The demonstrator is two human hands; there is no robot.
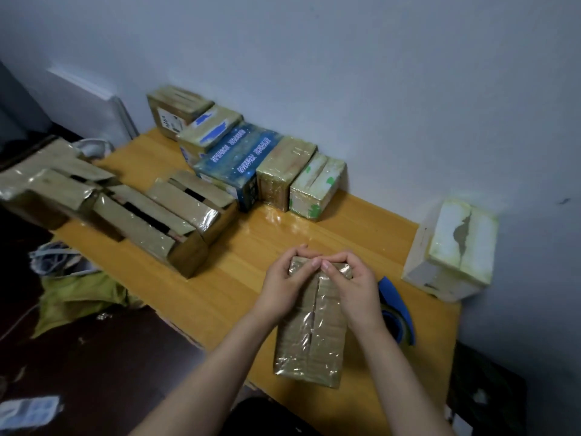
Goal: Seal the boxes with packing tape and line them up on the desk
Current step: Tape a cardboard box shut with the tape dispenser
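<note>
Tape-wrapped box (309,338) lies on the worktop (239,278) near its front edge. Left hand (283,284) and right hand (352,287) grip its far end, fingers curled over the edge and thumbs on top. Blue tape dispenser (397,313) lies just right of it. Farther back, five taped boxes (245,155) stand side by side against the wall.

wall (345,58): pale blue-grey | desk (220,294): glossy wood | floor (94,357): dark

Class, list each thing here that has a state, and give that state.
Near box: taped, lying flat on desk.
Left hand: fingers curled over its far end.
Right hand: likewise.
Five wall boxes: sealed, lined up.
Left boxes: flaps gaping.
Tape dispenser: lying on desk, unheld.
White box: standing apart.
</note>
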